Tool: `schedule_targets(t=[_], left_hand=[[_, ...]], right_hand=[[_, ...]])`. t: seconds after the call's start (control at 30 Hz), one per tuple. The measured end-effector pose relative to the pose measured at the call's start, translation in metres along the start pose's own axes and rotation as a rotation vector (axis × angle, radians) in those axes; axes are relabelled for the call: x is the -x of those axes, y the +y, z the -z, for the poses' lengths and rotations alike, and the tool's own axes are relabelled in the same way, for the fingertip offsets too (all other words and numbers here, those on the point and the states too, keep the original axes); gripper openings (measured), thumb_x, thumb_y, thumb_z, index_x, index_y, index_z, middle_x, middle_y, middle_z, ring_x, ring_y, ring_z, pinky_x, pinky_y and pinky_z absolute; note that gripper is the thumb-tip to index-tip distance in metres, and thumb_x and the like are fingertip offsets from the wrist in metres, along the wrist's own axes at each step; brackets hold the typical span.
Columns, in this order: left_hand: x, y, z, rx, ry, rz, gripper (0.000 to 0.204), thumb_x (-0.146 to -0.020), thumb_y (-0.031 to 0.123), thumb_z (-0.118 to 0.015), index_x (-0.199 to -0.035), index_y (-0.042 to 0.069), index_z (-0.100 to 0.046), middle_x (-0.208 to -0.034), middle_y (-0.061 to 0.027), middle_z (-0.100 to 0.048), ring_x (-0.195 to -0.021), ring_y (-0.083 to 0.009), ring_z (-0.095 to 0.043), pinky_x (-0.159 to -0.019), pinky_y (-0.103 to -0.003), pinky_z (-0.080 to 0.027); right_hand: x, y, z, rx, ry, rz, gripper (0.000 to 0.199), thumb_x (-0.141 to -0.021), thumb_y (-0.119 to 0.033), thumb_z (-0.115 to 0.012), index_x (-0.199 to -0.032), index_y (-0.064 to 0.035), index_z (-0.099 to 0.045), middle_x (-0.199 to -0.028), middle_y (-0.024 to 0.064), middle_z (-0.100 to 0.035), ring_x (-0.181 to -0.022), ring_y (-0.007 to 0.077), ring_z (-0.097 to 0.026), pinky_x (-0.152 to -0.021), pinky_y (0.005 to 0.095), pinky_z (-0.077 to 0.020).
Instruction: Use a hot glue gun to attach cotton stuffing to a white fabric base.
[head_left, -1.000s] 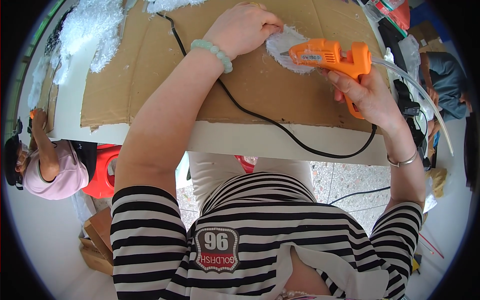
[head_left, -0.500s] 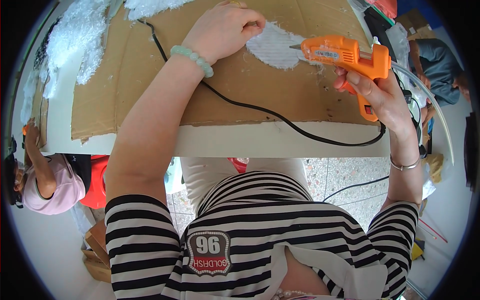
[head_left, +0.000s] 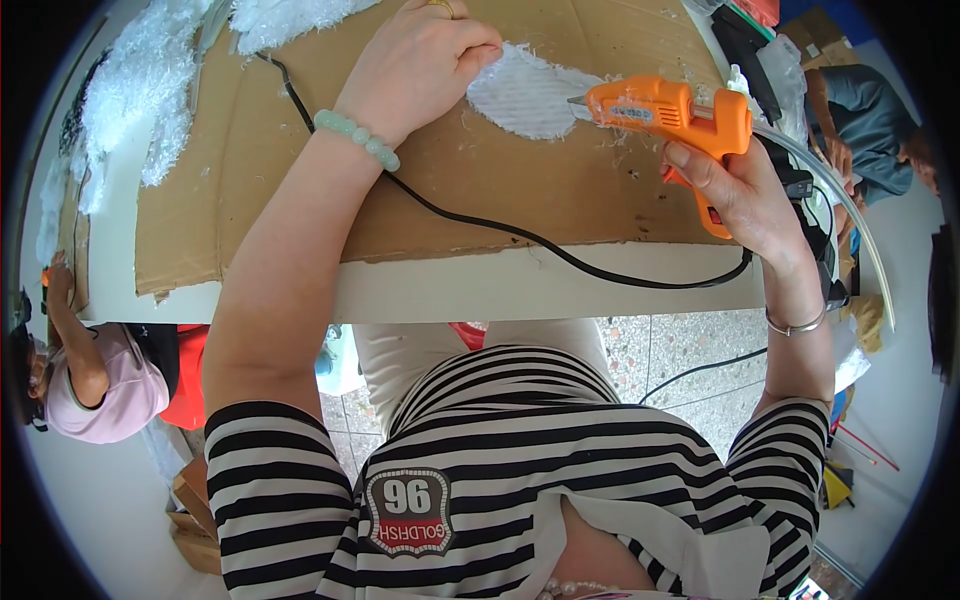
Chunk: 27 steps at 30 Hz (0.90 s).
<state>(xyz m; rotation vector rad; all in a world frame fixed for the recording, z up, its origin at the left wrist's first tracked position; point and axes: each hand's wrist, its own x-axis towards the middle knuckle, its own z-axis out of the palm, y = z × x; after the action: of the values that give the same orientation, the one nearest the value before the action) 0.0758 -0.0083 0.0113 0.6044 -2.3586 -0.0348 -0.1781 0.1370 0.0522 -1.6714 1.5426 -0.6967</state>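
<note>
My right hand (head_left: pixel 735 195) grips an orange hot glue gun (head_left: pixel 665 105) by its handle, fingers at the trigger. The gun's metal nozzle points left, at the right end of a white ribbed fabric piece (head_left: pixel 530 95) with frayed edges; whether it touches cannot be told. A long clear glue stick (head_left: pixel 850 205) curves out of the gun's back. My left hand (head_left: pixel 425 75), above a pale green bead bracelet, has its fingers pinched together at the fabric's upper left edge. The fingertips hide what they hold there. The fabric lies flat on brown cardboard (head_left: pixel 440 235).
A black cord (head_left: pixel 560 250) crosses the cardboard under my left forearm to the gun. Fluffy white material (head_left: pixel 140 90) lies at the far left, with more (head_left: pixel 290 20) at the top. The white table edge (head_left: pixel 450 295) is near me. Other people sit at the left and right.
The whole view has shifted slightly. Both hands, the glue gun and the fabric piece keep nearly the same arrangement, with the nozzle still at the fabric's right end.
</note>
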Motion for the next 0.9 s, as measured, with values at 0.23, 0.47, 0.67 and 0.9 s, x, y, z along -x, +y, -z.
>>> schedule_targets(t=[0.23, 0.47, 0.67, 0.9], left_hand=[[0.0, 0.008, 0.002, 0.07, 0.033, -0.107, 0.006, -0.069, 0.004, -0.058, -0.071, 0.004, -0.064, -0.075, -0.0091, -0.058, -0.076, -0.0244, -0.055, -0.077, -0.034, -0.042], [0.002, -0.022, -0.027, 0.07, 0.364, -0.489, 0.013, -0.065, 0.002, -0.053, -0.069, 0.005, -0.064, -0.076, -0.0077, -0.058, -0.08, -0.0215, -0.054, -0.081, -0.033, -0.04], [0.002, -0.012, -0.016, 0.03, 0.124, -0.271, 0.013, -0.067, 0.004, -0.052, -0.07, 0.006, -0.064, -0.077, -0.0077, -0.059, -0.081, -0.0209, -0.054, -0.081, -0.033, -0.039], [0.0, 0.002, -0.005, 0.064, -0.055, -0.098, 0.014, -0.068, 0.004, -0.052, -0.069, 0.006, -0.065, -0.075, -0.0079, -0.059, -0.08, -0.0212, -0.054, -0.081, -0.033, -0.039]], right_hand=[[-0.002, 0.0, -0.003, 0.033, -0.002, -0.022, 0.034, -0.089, -0.028, -0.058, -0.106, -0.0001, -0.052, -0.087, 0.0018, -0.056, -0.08, 0.0077, -0.05, -0.073, 0.0216, -0.0425], [-0.004, -0.005, -0.006, 0.098, -0.017, -0.03, 0.034, -0.088, -0.028, -0.059, -0.105, 0.0004, -0.051, -0.083, 0.002, -0.056, -0.076, 0.0082, -0.05, -0.07, 0.0219, -0.0426], [-0.004, -0.005, -0.008, 0.106, -0.025, 0.035, 0.035, -0.088, -0.028, -0.06, -0.106, 0.0006, -0.052, -0.082, 0.0016, -0.056, -0.073, 0.0082, -0.049, -0.068, 0.0219, -0.0424], [-0.003, -0.006, -0.008, 0.118, -0.033, 0.045, 0.034, -0.087, -0.028, -0.06, -0.105, 0.0003, -0.054, -0.078, 0.0011, -0.056, -0.072, 0.0082, -0.049, -0.066, 0.0219, -0.0419]])
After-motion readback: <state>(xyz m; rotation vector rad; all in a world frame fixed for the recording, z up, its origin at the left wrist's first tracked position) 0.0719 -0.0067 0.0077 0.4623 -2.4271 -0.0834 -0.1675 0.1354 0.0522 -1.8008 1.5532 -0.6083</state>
